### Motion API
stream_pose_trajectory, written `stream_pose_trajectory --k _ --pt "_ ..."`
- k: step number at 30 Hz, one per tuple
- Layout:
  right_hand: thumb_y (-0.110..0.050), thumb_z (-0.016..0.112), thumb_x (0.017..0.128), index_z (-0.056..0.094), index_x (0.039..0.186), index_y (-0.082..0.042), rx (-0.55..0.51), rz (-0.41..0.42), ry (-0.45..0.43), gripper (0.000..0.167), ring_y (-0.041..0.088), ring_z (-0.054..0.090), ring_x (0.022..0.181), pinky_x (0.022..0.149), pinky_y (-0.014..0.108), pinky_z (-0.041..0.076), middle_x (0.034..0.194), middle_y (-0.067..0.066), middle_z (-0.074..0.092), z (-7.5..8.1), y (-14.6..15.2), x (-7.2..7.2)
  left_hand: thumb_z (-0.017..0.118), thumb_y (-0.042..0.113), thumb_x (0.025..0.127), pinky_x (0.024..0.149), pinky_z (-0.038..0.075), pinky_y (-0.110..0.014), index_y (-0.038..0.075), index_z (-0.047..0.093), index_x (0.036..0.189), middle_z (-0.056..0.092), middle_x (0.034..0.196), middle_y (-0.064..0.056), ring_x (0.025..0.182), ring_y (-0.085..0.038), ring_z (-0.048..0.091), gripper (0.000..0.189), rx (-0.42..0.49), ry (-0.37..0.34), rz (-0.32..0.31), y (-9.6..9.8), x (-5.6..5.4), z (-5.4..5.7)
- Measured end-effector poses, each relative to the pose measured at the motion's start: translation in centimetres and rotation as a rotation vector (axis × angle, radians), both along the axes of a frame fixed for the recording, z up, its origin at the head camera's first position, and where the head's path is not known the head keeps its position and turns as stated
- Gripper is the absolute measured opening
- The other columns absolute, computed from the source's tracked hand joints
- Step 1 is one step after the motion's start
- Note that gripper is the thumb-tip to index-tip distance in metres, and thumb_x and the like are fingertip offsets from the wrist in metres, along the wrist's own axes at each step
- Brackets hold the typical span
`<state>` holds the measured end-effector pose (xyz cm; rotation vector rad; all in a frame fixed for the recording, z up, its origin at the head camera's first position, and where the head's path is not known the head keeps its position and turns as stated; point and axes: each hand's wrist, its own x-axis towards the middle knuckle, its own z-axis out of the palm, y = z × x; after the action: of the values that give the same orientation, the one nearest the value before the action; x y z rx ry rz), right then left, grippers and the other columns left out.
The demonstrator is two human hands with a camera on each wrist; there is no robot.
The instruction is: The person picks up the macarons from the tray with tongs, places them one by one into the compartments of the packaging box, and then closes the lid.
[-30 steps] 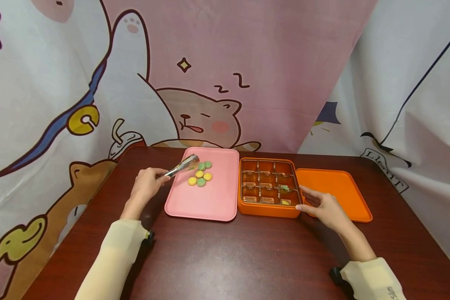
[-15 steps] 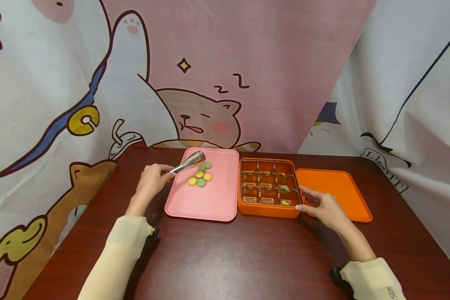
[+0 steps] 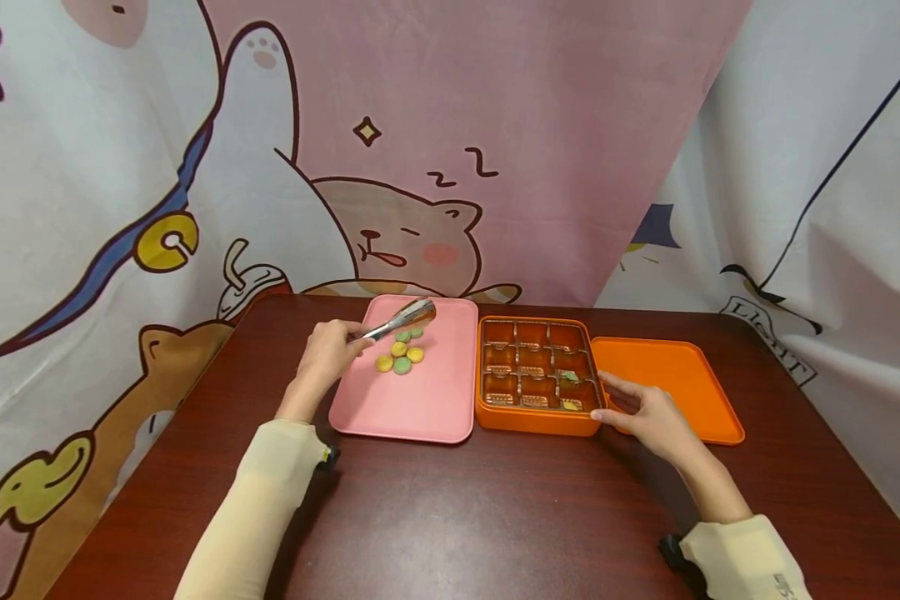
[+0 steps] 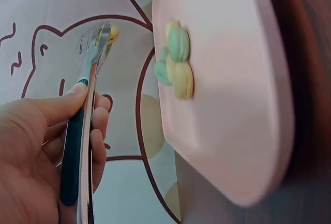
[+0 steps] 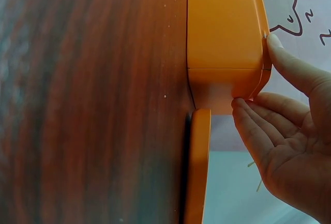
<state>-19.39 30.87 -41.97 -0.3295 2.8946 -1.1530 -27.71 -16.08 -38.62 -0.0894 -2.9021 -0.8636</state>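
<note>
My left hand (image 3: pixel 326 354) holds metal tongs (image 4: pixel 85 125) with a dark green grip, over the far part of the pink tray (image 3: pixel 435 408). A yellow macaron (image 4: pixel 113 34) shows between the tong tips in the left wrist view, clear of the tray. Below, several small green and yellow macarons (image 3: pixel 402 365) lie clustered on the tray. My right hand (image 3: pixel 648 421) holds the near right corner of the orange box (image 3: pixel 537 422), thumb at the top edge and fingertips against the side. Inside, a clear divided insert has a green piece (image 3: pixel 569 376) and a yellow piece (image 3: pixel 572 406) in its right column.
An orange lid (image 3: pixel 678 379) lies flat right of the box, partly behind my right hand. The tray stands close along the box's left side. All rest on a dark red-brown table (image 3: pixel 450 517); a cartoon-printed curtain (image 3: pixel 540 167) hangs behind.
My left hand and the tongs have moved right and slightly away from me, from the tray's left edge to above its far middle. My right hand and the box have stayed put.
</note>
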Motion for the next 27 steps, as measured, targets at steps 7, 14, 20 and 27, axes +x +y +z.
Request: stream_pose_trajectory --k 7,14,20,27 --pt "-0.035 0.074 0.09 0.046 0.147 -0.002 0.003 0.0 -0.003 0.072 0.043 0.056 0.127 0.094 0.051 0.051 0.146 0.025 0.05 0.0 0.0 0.0 0.07 0.023 0.094 0.059 0.046 -0.026 0.011 0.076 0.113 0.076 0.088 -0.009 0.076 -0.018 0.069 0.024 0.011 0.022 -0.043 1.7 -0.4 0.3" --pt "-0.035 0.074 0.09 0.047 0.147 -0.001 0.012 0.001 0.006 0.072 0.043 0.057 0.126 0.095 0.052 0.05 0.146 0.025 0.05 0.0 0.0 0.0 0.071 0.024 0.093 0.061 0.044 -0.026 0.015 0.078 0.11 0.076 0.088 -0.008 0.076 -0.017 0.068 0.02 0.008 0.039 -0.077 3.5 -1.0 0.6" --pt "-0.034 0.074 0.09 0.046 0.147 -0.001 0.011 0.002 0.005 0.071 0.043 0.056 0.127 0.095 0.052 0.051 0.146 0.025 0.05 0.0 0.0 -0.1 0.071 0.023 0.093 0.059 0.043 -0.025 0.017 0.078 0.105 0.077 0.091 -0.005 0.07 -0.013 0.061 0.016 0.036 0.032 -0.115 5.0 -1.3 1.1" --pt "-0.034 0.074 0.09 0.046 0.147 -0.001 0.013 -0.001 0.0 0.071 0.043 0.056 0.127 0.094 0.051 0.051 0.146 0.025 0.05 -0.1 0.0 0.0 0.072 0.023 0.092 0.066 0.049 -0.027 0.017 0.079 0.103 0.077 0.091 -0.001 0.078 -0.013 0.067 0.014 0.053 0.053 -0.161 6.7 -1.5 1.6"
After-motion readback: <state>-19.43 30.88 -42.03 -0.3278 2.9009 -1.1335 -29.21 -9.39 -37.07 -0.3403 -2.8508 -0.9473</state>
